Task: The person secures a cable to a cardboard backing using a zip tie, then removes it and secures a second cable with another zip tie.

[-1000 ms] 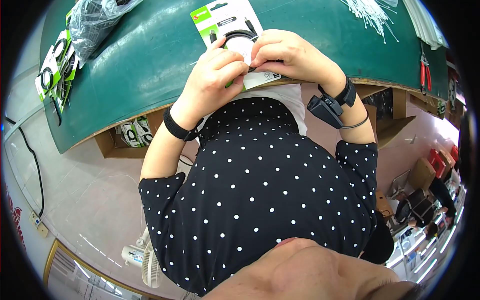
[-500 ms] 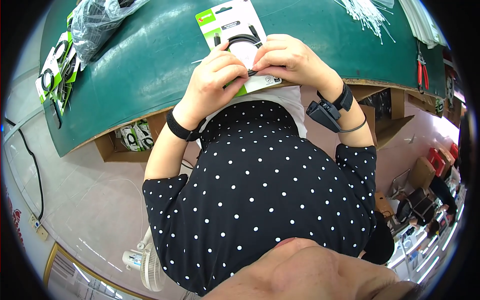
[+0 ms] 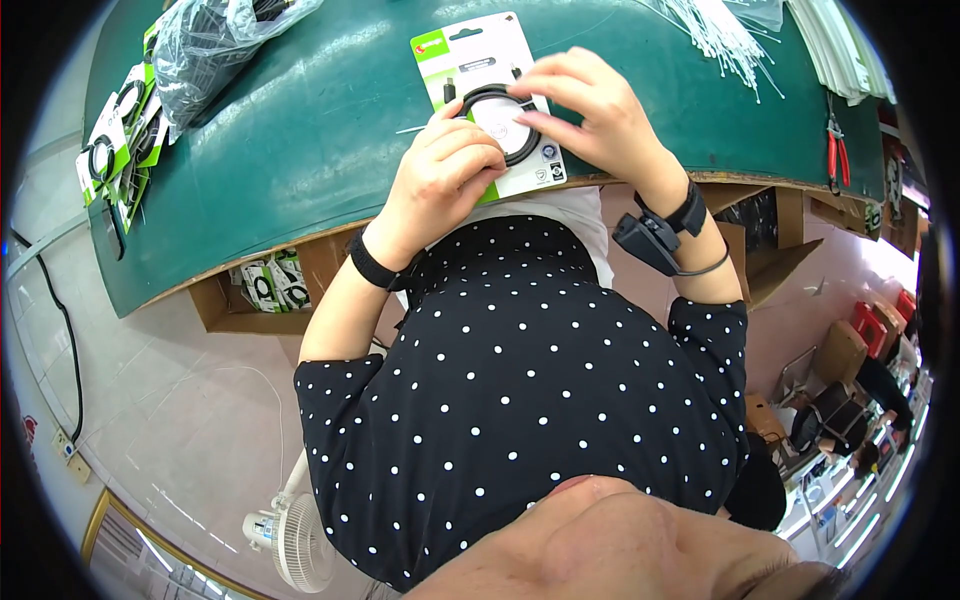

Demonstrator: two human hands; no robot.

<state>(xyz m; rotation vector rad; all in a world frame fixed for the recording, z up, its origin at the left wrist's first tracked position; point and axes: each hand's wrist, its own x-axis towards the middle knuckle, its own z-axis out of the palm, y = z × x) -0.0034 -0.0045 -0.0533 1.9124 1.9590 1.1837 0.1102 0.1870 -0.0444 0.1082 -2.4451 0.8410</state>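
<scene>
A coiled black cable (image 3: pixel 531 148) lies on a white and green backing card (image 3: pixel 487 45) at the table's near edge. Its two plug ends point up toward the card's top. My left hand (image 3: pixel 440 180) is closed at the lower left of the coil, pinching the cable against the card; its fingertips partly hide the grip. Over the card's right side, my right hand (image 3: pixel 598 115) is open, fingers spread and thumb apart, with nothing seen between them. A thin white tie end (image 3: pixel 410 129) sticks out left of the card.
Carded cables (image 3: pixel 125 125) are piled at the left, beside a clear plastic bag (image 3: pixel 205 55) of dark items. White cable ties (image 3: pixel 725 45) and red-handled cutters (image 3: pixel 837 150) are on the right. Below the table edge are cardboard boxes (image 3: pixel 250 322); a fan (image 3: pixel 300 540) stands behind.
My right hand has let go at the bottom of the coil and lifted up and right, its fingers spreading. My left hand stays at the coil's lower left. More of the card now shows.
</scene>
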